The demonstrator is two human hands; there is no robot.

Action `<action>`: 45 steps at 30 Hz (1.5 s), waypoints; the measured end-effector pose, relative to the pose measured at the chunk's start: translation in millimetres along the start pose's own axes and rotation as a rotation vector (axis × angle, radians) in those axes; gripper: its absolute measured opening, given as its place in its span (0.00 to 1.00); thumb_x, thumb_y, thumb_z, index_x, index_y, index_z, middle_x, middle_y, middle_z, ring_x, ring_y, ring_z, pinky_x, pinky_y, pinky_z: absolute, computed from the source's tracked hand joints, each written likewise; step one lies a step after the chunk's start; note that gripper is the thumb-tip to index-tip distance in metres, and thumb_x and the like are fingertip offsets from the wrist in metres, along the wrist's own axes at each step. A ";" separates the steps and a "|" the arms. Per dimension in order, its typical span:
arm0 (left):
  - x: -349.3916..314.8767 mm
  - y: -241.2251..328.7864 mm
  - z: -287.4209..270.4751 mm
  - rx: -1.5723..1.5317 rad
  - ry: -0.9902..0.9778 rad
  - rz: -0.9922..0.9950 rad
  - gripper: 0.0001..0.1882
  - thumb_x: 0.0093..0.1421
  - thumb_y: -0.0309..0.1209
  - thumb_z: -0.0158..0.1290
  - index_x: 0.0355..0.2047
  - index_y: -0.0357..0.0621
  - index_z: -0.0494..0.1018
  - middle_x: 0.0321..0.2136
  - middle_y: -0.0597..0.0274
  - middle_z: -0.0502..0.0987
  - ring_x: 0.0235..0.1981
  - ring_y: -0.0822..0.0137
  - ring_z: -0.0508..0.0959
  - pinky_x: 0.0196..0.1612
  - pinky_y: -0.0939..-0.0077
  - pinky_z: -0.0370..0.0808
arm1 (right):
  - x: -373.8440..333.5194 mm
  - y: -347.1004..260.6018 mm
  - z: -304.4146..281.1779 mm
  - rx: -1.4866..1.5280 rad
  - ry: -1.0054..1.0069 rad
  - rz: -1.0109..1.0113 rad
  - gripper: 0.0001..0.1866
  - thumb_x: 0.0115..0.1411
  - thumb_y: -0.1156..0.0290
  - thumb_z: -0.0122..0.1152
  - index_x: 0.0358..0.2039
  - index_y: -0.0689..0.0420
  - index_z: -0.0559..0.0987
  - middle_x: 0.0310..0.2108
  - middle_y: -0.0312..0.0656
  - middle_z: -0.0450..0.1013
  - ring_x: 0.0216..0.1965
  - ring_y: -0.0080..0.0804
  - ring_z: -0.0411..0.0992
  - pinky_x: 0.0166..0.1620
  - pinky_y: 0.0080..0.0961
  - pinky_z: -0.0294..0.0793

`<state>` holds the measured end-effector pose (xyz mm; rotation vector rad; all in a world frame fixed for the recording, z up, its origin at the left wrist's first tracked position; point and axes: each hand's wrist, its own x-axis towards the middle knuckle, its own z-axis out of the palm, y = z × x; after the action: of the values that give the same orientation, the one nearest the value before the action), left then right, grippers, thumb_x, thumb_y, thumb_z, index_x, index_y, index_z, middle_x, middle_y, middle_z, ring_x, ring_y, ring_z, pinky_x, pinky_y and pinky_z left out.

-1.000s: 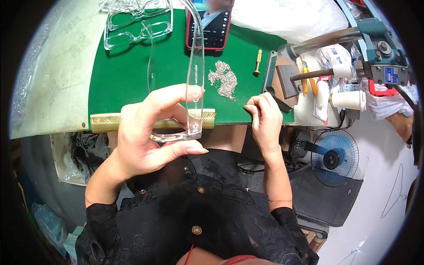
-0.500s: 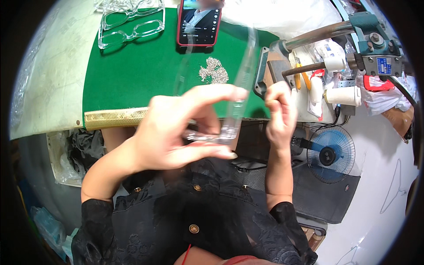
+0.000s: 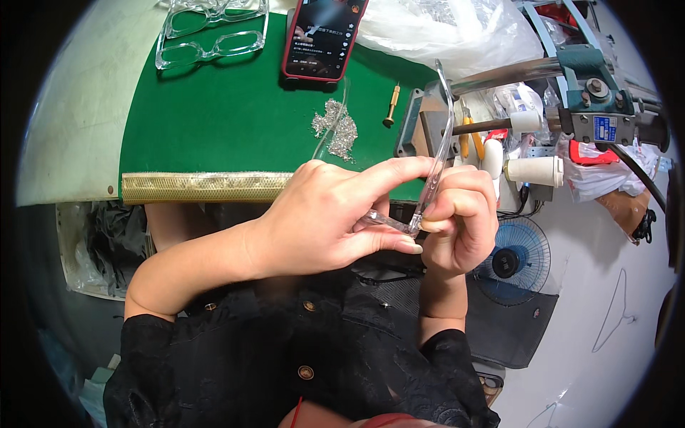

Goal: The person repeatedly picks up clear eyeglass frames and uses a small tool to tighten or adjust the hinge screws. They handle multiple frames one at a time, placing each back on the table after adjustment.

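Observation:
A pair of clear plastic eyeglasses (image 3: 447, 132) is held in my left hand (image 3: 321, 217), its thumb and index finger closed around a front corner. One temple points up and away from me; the other stands farther left. My right hand (image 3: 464, 221) is closed in a pinch at the hinge of the right temple. Whatever its fingertips hold is too small or hidden to name. Beyond the hands, a loose pile of tiny silvery screws (image 3: 342, 135) lies on the green mat (image 3: 221, 121). A small brass-coloured screwdriver (image 3: 392, 107) rests to the right of the pile.
More clear eyeglasses (image 3: 214, 50) lie at the far left, beside a red-cased phone (image 3: 321, 46). A hand press (image 3: 589, 93) stands at the right, near a white paper cup (image 3: 535, 171). Gold trim (image 3: 207, 187) runs along the table's front edge; a blue fan (image 3: 510, 260) stands below.
My right hand has come in from over the mat's edge and now meets the eyeglasses at the hinge. My left hand has carried the eyeglasses to the right.

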<state>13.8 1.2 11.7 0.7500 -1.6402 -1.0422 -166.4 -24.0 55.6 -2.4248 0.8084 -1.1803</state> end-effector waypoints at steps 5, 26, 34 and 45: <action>-1.6 -2.7 -0.4 0.054 0.012 0.013 0.38 0.46 0.33 0.67 0.58 0.43 0.65 0.20 0.61 0.77 0.19 0.72 0.78 0.25 0.80 0.74 | -2.6 0.5 -1.1 -0.018 -0.013 -0.004 0.09 0.51 0.68 0.65 0.24 0.58 0.75 0.26 0.38 0.69 0.28 0.32 0.70 0.32 0.26 0.69; -4.4 -2.0 -0.4 -0.045 -0.008 -0.035 0.37 0.47 0.31 0.67 0.58 0.42 0.65 0.20 0.63 0.77 0.21 0.74 0.79 0.28 0.82 0.74 | -8.5 4.9 5.5 0.202 0.057 0.120 0.10 0.52 0.68 0.67 0.25 0.59 0.75 0.26 0.39 0.71 0.28 0.28 0.70 0.32 0.21 0.70; -3.4 -2.9 1.0 -0.118 0.000 -0.037 0.36 0.49 0.30 0.66 0.57 0.41 0.65 0.17 0.65 0.76 0.19 0.77 0.76 0.25 0.85 0.69 | -10.5 6.3 9.7 0.123 0.078 0.080 0.11 0.54 0.67 0.64 0.25 0.59 0.73 0.27 0.40 0.69 0.28 0.29 0.68 0.32 0.23 0.69; -2.1 -3.6 0.9 -0.119 0.006 -0.053 0.36 0.48 0.32 0.67 0.57 0.41 0.65 0.18 0.65 0.76 0.19 0.77 0.76 0.25 0.85 0.69 | -13.0 5.8 9.3 0.179 0.069 0.080 0.10 0.55 0.69 0.64 0.26 0.59 0.73 0.26 0.40 0.69 0.27 0.29 0.68 0.32 0.22 0.68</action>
<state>13.5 1.7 7.5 0.7202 -1.5461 -1.1633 -167.5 -20.1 39.0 -2.1992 0.7761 -1.2551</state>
